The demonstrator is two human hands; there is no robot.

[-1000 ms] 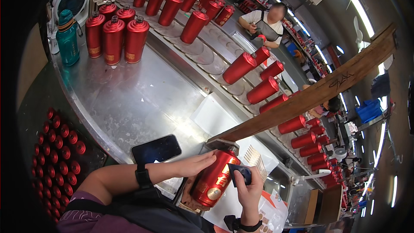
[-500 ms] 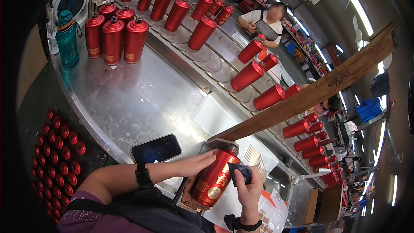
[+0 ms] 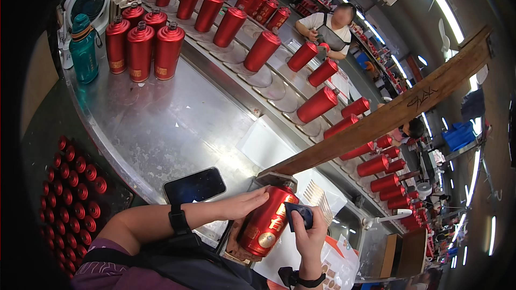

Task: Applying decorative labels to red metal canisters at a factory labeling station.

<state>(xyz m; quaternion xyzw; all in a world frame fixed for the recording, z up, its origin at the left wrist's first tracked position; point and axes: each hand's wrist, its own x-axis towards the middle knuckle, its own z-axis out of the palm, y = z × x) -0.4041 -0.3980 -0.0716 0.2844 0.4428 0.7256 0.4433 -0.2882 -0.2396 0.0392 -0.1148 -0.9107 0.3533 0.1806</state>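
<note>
A red metallic bottle (image 3: pixel 263 224) with gold lettering and a round gold emblem lies tilted at the lower middle, its neck toward a metal bracket on a wooden beam. My left hand (image 3: pixel 248 204) rests flat along the bottle's left side, fingers stretched out. Between the thumb and fingers of my right hand (image 3: pixel 312 236) is a dark blue flat scraper (image 3: pixel 300 217), pressed to the bottle's right side near the lettering. Below the bottle is a brown, worn-looking rest (image 3: pixel 235 236), mostly covered by it.
A black phone (image 3: pixel 194 185) lies left of my hands. The wooden beam (image 3: pixel 376 104) slants up to the right. Beyond runs a conveyor (image 3: pixel 274 86) carrying red bottles. Several more bottles (image 3: pixel 141 48) stand by a teal water bottle (image 3: pixel 84 48). A co-worker (image 3: pixel 330 27) is across the conveyor.
Bottles in the conveyor's nearer row have shifted toward the lower right; those in the farther row stand in different places. Both my hands, the scraper and the bottle under them look unchanged.
</note>
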